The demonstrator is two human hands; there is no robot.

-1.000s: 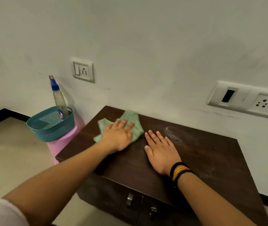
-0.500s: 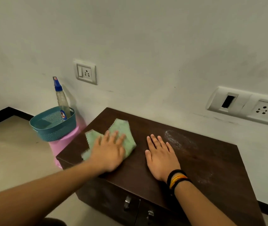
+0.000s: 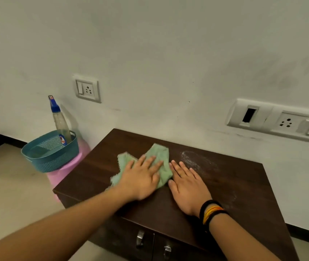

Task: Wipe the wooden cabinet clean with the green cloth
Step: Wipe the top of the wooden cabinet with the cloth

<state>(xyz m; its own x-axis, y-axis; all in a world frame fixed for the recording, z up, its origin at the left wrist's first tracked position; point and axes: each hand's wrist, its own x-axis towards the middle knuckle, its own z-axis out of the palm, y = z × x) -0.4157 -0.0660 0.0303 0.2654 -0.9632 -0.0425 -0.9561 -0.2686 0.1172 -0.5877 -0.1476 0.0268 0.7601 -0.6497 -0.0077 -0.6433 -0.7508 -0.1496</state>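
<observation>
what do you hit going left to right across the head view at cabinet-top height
teal basket → pink stool → green cloth under the left hand → right hand → dusty white smear on the wooden cabinet

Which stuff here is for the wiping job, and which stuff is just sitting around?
For the job:
- green cloth, pressed flat under the left hand
- wooden cabinet, with a dusty white patch
- right hand, resting flat on top

Just sitting around:
- spray bottle in the blue basket
- pink stool
- wall sockets
</observation>
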